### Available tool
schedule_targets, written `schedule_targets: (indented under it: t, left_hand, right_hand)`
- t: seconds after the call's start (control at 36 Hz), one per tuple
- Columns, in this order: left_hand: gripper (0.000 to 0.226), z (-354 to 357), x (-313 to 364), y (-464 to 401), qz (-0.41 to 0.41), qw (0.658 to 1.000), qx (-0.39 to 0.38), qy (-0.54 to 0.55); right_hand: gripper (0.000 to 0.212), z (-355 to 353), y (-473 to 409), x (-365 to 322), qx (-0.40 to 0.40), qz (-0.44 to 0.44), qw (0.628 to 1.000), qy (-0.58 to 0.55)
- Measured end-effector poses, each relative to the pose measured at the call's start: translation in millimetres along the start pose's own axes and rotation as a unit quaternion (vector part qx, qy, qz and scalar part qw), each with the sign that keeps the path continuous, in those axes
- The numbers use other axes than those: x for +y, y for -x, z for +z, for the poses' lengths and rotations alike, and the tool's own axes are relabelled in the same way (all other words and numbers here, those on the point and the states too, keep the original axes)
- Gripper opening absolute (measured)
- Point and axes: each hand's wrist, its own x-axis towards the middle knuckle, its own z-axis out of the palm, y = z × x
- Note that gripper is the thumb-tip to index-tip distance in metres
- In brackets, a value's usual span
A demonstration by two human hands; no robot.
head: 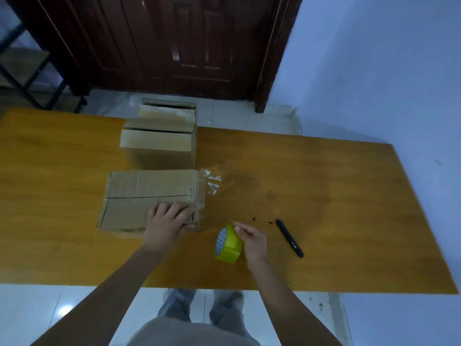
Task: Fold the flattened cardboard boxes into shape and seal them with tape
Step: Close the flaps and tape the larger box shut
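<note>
The left hand (169, 221) lies flat with straight fingers on the near box (149, 198), left of middle on the desk (324, 196). At its 3 o'clock, the right hand (252, 242) curls its fingers on the yellow tape roll (229, 244).

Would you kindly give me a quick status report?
Left hand pressing near box. Right hand gripping tape roll. Seam not visibly taped. Pen lying clear.

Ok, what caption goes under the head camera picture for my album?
Left hand presses the brown cardboard box while right hand holds the yellow tape roll.
</note>
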Motion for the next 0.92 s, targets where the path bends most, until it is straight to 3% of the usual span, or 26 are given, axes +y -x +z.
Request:
schedule_targets:
  t: [0.14,0.28,0.33,0.44,0.56,0.67,0.75,0.92]
  left_hand:
    - [0.055,-19,-22,20,-0.004,0.999,-0.044,0.03]
    - [0.067,-32,-33,16,-0.017,0.993,-0.086,0.074]
    - [0.079,-42,-33,7,-0.04,0.988,-0.084,0.12]
    - [0.098,-60,-32,-19,-0.135,0.963,-0.085,0.217]
    - [0.075,-56,-36,-40,-0.136,0.977,-0.063,0.153]
    - [0.066,-44,-41,-54,-0.13,0.983,-0.072,0.11]
    - [0.072,-35,-43,-55,-0.119,0.983,-0.098,0.1]
    - [0.069,-24,-46,-51,-0.122,0.983,-0.093,0.103]
  right_hand:
    - [0.011,7,-13,-16,-0.003,-0.001,0.999,0.049]
    - [0.014,12,-35,-37,-0.053,0.0,0.975,0.215]
    - [0.008,14,-45,-46,-0.09,-0.012,0.954,0.286]
    - [0.02,20,-51,-66,-0.171,0.019,0.885,0.433]
    - [0.025,25,-52,-65,-0.228,0.049,0.832,0.504]
    - [0.022,31,-47,-58,-0.193,0.044,0.825,0.529]
    - [0.019,38,-48,-53,-0.155,0.029,0.828,0.538]
    - [0.024,61,-46,-55,-0.096,-0.011,0.773,0.627]
